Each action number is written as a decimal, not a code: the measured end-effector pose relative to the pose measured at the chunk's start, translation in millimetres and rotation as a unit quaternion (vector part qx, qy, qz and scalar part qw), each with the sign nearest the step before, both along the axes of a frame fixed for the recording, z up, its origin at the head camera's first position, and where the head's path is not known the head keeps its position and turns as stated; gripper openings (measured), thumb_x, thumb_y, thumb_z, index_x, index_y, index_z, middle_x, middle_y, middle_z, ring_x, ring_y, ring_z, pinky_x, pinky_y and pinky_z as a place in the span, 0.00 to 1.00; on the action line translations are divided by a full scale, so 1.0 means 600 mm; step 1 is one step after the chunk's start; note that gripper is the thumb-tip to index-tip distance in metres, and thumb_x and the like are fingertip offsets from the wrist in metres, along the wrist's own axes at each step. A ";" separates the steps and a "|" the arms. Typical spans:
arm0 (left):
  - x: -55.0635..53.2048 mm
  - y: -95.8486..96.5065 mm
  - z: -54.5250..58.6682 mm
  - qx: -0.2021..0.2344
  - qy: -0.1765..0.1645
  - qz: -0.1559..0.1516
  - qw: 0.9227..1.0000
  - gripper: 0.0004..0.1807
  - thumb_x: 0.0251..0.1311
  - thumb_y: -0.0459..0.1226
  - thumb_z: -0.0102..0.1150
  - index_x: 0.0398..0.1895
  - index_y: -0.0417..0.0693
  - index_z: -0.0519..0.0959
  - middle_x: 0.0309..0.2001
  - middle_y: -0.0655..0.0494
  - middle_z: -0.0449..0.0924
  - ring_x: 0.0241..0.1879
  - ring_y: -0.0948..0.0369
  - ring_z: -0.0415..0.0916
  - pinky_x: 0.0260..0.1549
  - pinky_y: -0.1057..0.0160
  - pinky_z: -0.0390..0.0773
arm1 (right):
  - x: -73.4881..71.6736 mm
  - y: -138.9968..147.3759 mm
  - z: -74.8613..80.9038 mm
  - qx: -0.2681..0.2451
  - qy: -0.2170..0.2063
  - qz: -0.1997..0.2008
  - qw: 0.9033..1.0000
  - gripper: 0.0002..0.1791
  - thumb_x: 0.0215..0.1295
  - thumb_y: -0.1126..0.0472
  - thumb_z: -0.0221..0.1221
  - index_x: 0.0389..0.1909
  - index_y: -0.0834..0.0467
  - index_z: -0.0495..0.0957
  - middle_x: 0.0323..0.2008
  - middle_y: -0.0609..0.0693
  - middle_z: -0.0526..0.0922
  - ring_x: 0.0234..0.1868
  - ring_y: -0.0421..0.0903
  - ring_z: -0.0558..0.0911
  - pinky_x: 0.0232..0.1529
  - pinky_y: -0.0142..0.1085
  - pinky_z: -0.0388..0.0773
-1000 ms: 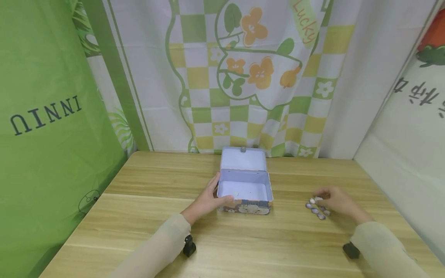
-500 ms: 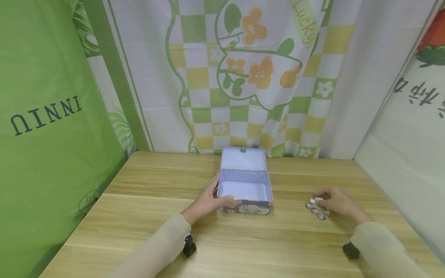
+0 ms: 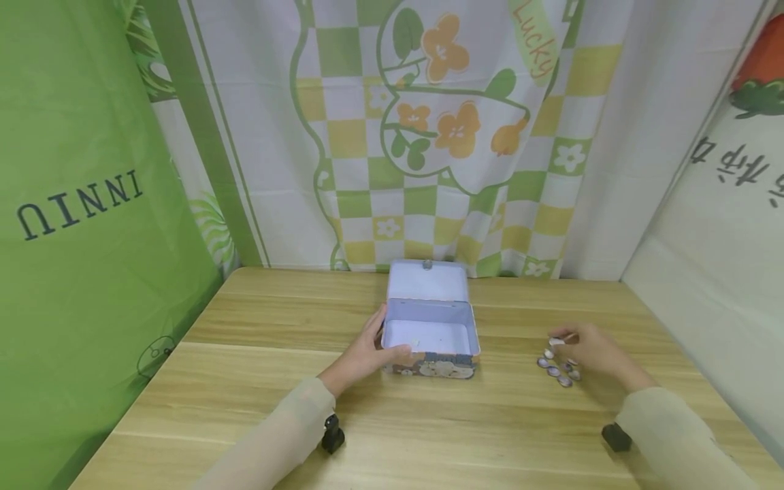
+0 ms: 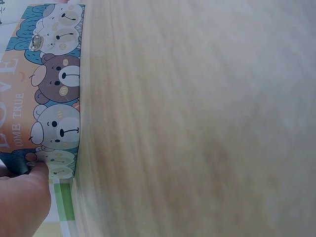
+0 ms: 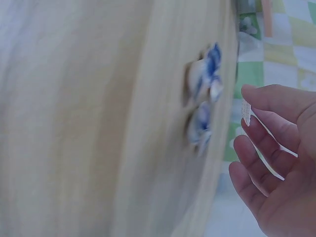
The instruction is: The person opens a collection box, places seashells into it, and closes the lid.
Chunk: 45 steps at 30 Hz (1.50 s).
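Observation:
My left hand (image 3: 361, 347) grips the left side of a small tin box (image 3: 446, 368), thumb over its front rim. The lid (image 3: 428, 280) stands raised at the back. In the left wrist view, cartoon bears cover the box front (image 4: 59, 79), and part of the left hand (image 4: 24, 202) shows at its end. On the right, my right hand (image 3: 593, 352) pinches a small white ribbed piece (image 5: 246, 112), apparently a seashell, between thumb and fingertip. Below it several small purple-and-white seashells (image 3: 554, 371) lie on the table; the hand partly hides some.
The wooden table (image 3: 245, 408) reaches back to a patterned curtain (image 3: 355, 136). A green cloth (image 3: 73, 306) hangs along the left and a white one (image 3: 723, 272) along the right. Tiny light specks (image 3: 416, 342) lie on the box floor.
My right hand has risen slightly from the seashells, and the white piece now shows at its fingertips. The left hand and the box stay in place.

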State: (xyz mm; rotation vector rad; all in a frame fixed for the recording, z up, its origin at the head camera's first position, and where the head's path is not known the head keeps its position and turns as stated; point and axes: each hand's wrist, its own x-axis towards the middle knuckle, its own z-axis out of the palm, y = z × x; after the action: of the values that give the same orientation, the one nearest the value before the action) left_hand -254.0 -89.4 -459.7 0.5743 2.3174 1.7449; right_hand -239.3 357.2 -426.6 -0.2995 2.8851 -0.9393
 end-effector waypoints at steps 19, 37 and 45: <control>-0.001 -0.001 0.000 -0.007 0.003 -0.003 1.000 0.60 0.61 0.50 0.70 0.82 0.52 0.34 0.80 0.47 0.29 0.77 0.49 0.42 0.71 0.53 0.57 | -0.001 -0.064 0.074 0.029 0.071 0.029 0.997 0.23 0.71 0.50 0.61 0.57 0.62 0.80 0.52 0.65 0.81 0.52 0.63 0.79 0.44 0.58 0.81; 0.002 0.000 0.003 -0.007 -0.003 0.004 1.000 0.59 0.61 0.49 0.70 0.82 0.53 0.35 0.80 0.47 0.30 0.77 0.48 0.43 0.71 0.52 0.57 | -0.028 -0.149 0.075 -0.019 0.110 0.067 0.991 0.16 0.68 0.58 0.65 0.51 0.62 0.83 0.52 0.61 0.83 0.49 0.59 0.81 0.47 0.54 0.82; 0.002 -0.001 0.004 -0.011 -0.015 0.005 1.000 0.61 0.60 0.51 0.70 0.82 0.55 0.34 0.81 0.50 0.29 0.77 0.51 0.42 0.71 0.55 0.56 | -0.043 -0.199 0.067 -0.044 0.118 0.098 0.987 0.15 0.65 0.62 0.67 0.50 0.65 0.83 0.49 0.61 0.84 0.47 0.57 0.82 0.48 0.51 0.82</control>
State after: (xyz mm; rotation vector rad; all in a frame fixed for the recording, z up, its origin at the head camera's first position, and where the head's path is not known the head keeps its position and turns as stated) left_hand -252.7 -90.0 -457.5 0.5286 2.3204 1.7173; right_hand -265.0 237.7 -386.5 -0.7344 2.9515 -1.0604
